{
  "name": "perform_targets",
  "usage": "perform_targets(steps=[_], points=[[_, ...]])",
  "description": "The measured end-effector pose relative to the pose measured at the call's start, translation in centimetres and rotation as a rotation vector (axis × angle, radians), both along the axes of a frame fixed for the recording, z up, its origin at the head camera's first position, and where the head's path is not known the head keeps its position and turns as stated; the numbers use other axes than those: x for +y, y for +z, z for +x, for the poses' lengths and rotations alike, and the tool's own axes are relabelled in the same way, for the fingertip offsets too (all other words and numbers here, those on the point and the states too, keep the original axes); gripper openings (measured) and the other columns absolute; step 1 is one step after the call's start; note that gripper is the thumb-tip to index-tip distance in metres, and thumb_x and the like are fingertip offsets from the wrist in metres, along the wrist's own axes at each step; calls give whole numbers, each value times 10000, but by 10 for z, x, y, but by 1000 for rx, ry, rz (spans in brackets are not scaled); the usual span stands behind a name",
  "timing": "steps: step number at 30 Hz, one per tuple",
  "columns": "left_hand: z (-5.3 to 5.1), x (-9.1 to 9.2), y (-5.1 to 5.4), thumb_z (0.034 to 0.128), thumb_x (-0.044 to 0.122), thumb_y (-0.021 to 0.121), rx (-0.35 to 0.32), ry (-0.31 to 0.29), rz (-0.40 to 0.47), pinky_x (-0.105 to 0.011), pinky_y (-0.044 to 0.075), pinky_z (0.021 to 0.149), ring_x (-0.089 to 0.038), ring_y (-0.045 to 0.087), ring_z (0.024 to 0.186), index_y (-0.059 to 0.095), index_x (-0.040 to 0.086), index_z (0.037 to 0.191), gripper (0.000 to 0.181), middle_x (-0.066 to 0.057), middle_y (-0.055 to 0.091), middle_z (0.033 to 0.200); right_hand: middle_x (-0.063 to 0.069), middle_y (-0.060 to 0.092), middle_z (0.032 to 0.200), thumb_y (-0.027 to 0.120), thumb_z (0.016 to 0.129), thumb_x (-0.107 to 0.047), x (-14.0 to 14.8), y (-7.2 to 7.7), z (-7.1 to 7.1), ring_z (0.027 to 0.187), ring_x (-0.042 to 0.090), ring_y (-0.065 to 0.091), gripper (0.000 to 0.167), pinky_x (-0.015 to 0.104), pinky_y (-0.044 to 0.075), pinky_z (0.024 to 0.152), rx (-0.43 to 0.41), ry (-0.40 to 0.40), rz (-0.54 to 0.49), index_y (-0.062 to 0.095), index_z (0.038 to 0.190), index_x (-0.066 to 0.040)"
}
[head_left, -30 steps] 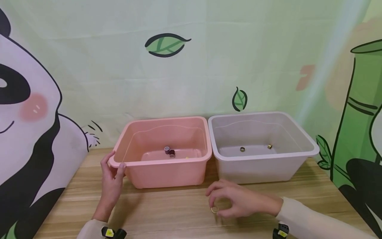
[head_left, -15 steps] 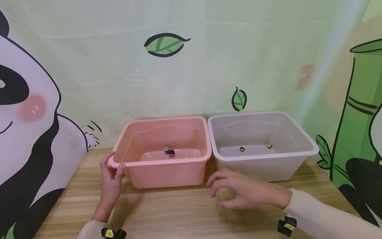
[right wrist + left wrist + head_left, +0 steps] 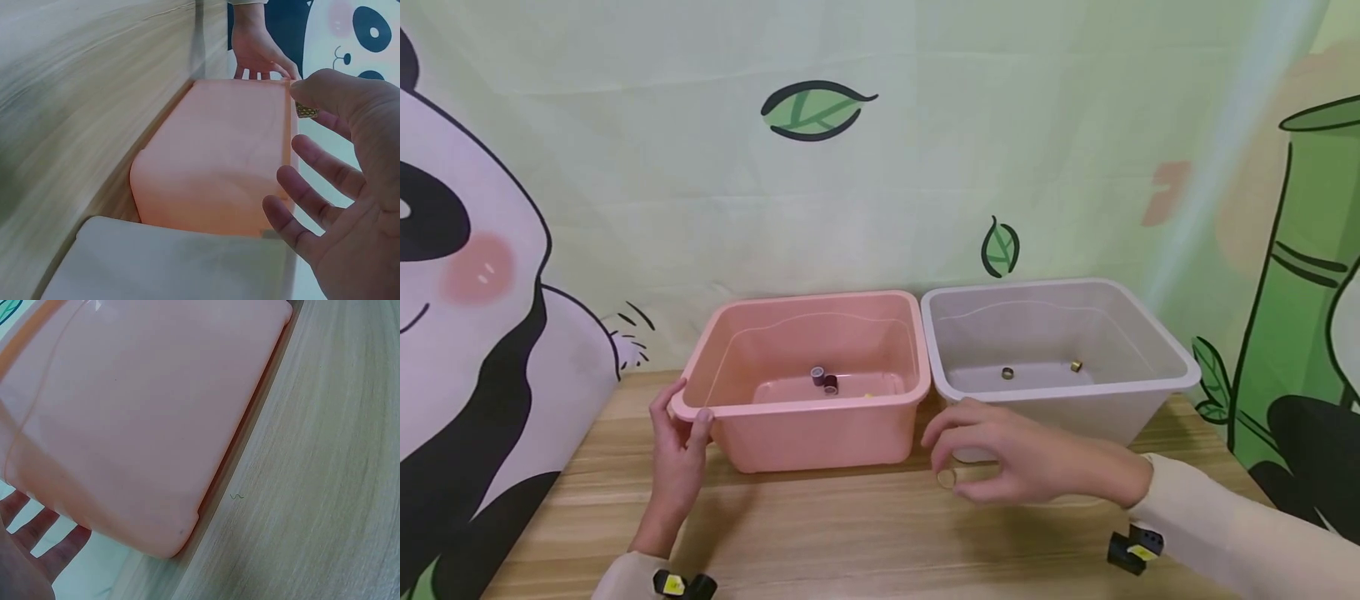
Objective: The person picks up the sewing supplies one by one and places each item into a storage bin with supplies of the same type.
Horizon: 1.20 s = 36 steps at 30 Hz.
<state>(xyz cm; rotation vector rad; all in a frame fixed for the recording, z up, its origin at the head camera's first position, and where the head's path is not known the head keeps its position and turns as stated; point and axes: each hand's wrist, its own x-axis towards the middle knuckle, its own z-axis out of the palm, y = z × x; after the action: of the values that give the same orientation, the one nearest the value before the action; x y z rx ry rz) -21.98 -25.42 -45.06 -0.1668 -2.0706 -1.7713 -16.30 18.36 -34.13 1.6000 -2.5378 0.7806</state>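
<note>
A gold-coloured ring (image 3: 946, 478) is pinched between the thumb and index finger of my right hand (image 3: 1011, 454), just in front of the grey tub (image 3: 1067, 400). In the right wrist view the ring (image 3: 306, 110) shows a patterned band, and the other fingers spread loosely. My left hand (image 3: 676, 475) holds the near left corner of the pink tub (image 3: 820, 437), thumb on the rim and fingers round the side. Inside the pink tub lie two dark ring-like pieces (image 3: 831, 384) and a small yellow bit (image 3: 868, 396), mostly hidden by the rim. Two gold-coloured rings (image 3: 1007, 373) rest in the grey tub.
The two tubs stand side by side, rims almost touching, on a wood-grain table (image 3: 850, 533). Right behind them hangs a green backdrop (image 3: 887, 192) printed with pandas, leaves and bamboo. A wrist camera (image 3: 1135, 548) sits below the right sleeve.
My right hand has moved up and away from me with the ring, from over the table to the grey tub's front wall. The left hand keeps its hold on the pink tub.
</note>
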Motion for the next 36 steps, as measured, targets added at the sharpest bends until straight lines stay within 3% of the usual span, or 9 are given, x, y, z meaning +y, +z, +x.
perform_targets(steps=[6,18,28,36], points=[[1,-2,0,1087,139,489,-6,1,-16,-125,516,893,-319,463,1327,205,219,1584,578,-51,330,1599,-60,618,1264,793,871,-110,1,6,-5,1153,137,578,266,353,520,991,63,32,-46,679,1066,-250],[2,-3,2,1088,165,494,-17,-2,-26,-119,508,901,-309,456,1335,195,236,1589,587,-58,316,1605,-35,658,1199,805,835,-46,10,27,-25,1102,150,630,278,354,558,942,92,-13,-121,691,1035,-202],[1,-1,1,1082,162,506,-9,4,-27,-120,519,878,-276,479,1303,211,220,1584,584,-78,339,1592,9,699,1120,781,844,-13,23,43,-50,992,155,641,233,349,582,763,91,-65,-141,705,1017,-149],[-2,0,-1,1075,111,503,28,-12,1,-130,532,857,-227,502,1253,225,177,1576,576,-92,353,1565,-68,698,1117,803,845,-52,33,52,-64,1001,135,639,220,322,594,766,94,-159,-73,720,1023,-150]])
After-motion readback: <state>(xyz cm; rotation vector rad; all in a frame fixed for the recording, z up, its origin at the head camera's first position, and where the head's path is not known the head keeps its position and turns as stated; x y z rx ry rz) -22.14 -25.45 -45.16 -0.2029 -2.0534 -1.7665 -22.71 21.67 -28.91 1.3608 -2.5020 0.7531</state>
